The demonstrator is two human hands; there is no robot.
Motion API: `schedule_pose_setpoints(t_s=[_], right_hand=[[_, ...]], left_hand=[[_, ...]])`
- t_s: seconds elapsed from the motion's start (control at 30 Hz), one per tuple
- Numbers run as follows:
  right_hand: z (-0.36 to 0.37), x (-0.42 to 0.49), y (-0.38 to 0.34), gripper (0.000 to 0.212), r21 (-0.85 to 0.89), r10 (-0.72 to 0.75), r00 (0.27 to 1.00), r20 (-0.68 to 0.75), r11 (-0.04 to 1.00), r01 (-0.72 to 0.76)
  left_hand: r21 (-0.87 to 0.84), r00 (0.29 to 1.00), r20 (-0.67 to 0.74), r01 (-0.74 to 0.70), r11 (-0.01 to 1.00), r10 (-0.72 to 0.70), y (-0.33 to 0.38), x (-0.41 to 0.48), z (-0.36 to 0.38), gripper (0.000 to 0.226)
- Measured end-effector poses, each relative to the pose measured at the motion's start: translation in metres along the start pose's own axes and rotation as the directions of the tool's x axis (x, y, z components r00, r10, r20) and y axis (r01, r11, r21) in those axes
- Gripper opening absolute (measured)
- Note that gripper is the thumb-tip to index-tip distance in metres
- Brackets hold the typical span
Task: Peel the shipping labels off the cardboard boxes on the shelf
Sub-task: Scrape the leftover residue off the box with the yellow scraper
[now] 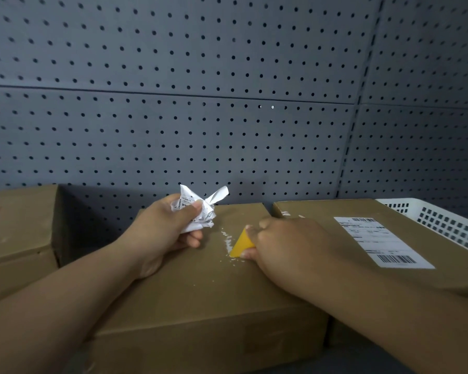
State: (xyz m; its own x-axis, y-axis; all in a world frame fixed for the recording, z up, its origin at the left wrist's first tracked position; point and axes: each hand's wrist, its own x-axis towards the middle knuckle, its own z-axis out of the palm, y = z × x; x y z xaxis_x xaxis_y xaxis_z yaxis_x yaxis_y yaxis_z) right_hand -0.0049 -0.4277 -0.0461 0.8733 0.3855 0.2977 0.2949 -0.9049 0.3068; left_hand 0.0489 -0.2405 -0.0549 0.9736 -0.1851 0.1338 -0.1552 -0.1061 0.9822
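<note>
A brown cardboard box [200, 292] lies in the middle of the shelf. My left hand [168, 225] grips a crumpled white shipping label [200, 209] just above the box's top. My right hand [287, 244] holds a yellow scraper [242, 244], whose edge presses on the box top beside white paper scraps [227, 242]. To the right lies a second box [416, 265] with an intact white shipping label [381, 241] on top. A third box [19, 225] stands at the left.
A grey pegboard wall [227, 103] closes off the back and right side. A white plastic basket [443, 222] stands at the far right behind the labelled box. A dark gap separates the left box from the middle one.
</note>
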Motion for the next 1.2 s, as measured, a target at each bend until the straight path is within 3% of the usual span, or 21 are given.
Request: schedule_pose_setpoints(t_s=[0.3,0.83,1.2], right_hand=[[-0.004,-0.004,0.002,0.046,0.013,-0.045,0.998,0.039,0.999,0.045],[0.004,0.011,0.003,0.047,-0.044,0.046,0.999,-0.011,0.998,-0.047],[0.008,0.011,0.004,0.052,-0.048,-0.029,0.999,-0.039,0.998,0.027]], left_hand=[[-0.018,1.000,0.001,0.002,1.000,-0.002,-0.001,0.002,-0.001,0.019],[-0.028,1.000,-0.002,0.011,1.000,-0.011,0.000,0.001,-0.001,0.019],[-0.029,1.000,0.005,0.012,1.000,-0.012,0.001,0.000,-0.001,0.019]])
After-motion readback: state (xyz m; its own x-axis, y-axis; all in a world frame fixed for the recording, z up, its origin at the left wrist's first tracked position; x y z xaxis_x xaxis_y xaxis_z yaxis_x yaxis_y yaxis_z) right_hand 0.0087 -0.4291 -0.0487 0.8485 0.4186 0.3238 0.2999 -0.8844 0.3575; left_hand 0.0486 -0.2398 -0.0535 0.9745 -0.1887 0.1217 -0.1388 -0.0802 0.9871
